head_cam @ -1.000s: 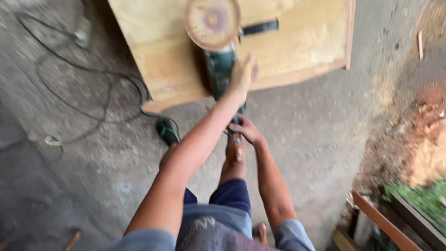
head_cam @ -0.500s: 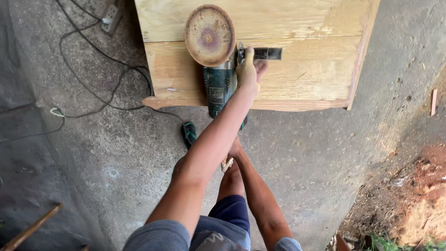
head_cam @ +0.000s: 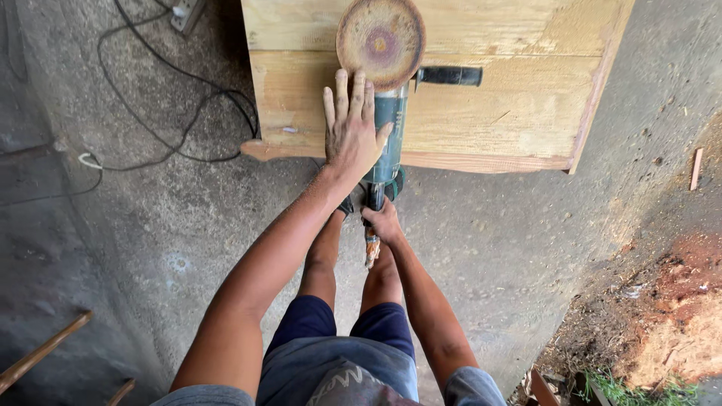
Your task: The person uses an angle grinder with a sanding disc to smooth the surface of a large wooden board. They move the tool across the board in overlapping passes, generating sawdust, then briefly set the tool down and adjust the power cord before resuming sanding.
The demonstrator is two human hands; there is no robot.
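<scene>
Change since half a second ago: left hand point(head_cam: 352, 129) has shifted off the grinder's side handle point(head_cam: 449, 75) to lie flat, fingers spread, on the wooden board point(head_cam: 511, 113) just beside the tool body.

Angle grinder point(head_cam: 387, 120): lies disc-up on the board, worn disc point(head_cam: 380, 42) facing the camera, tail overhanging the near edge.

Right hand point(head_cam: 382, 222): grip closed around the grinder's rear end, below the board's edge, steadying it.

Clearance: board open to the right; cable point(head_cam: 188, 113) loops on the concrete floor point(head_cam: 489, 240) at left.
</scene>
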